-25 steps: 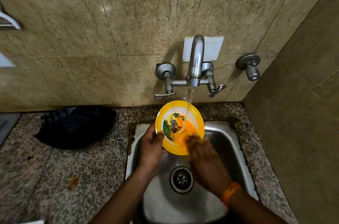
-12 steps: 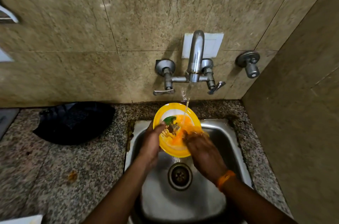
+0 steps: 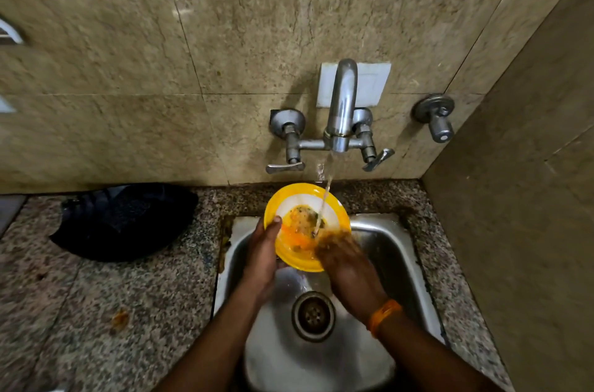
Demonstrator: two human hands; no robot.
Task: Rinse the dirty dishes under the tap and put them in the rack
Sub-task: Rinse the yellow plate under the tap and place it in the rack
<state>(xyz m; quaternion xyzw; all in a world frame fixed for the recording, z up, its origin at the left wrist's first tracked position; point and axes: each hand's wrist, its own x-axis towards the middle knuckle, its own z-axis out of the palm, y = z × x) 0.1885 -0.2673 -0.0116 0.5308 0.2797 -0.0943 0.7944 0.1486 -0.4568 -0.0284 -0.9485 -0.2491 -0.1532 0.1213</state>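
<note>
The right hand [image 3: 345, 258] is blurry — its fingers can't be made out. It hides the plate's [image 3: 307, 198] lower right edge. A white thing [image 3: 9, 33] — cut off at the left.

plate [image 3: 302, 198] over sink [image 3: 385, 231] (under tap [image 3: 342, 102])

One plate [image 3: 302, 198], two hands [image 3: 262, 258] [image 3: 348, 266], one tap [image 3: 342, 105], one sink [image 3: 385, 240], one cloth [image 3: 125, 221].

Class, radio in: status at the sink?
Left hand grips yellow plate rim. Right hand rubs its face under tap stream. Food residue remains. Nothing blocking.
</note>
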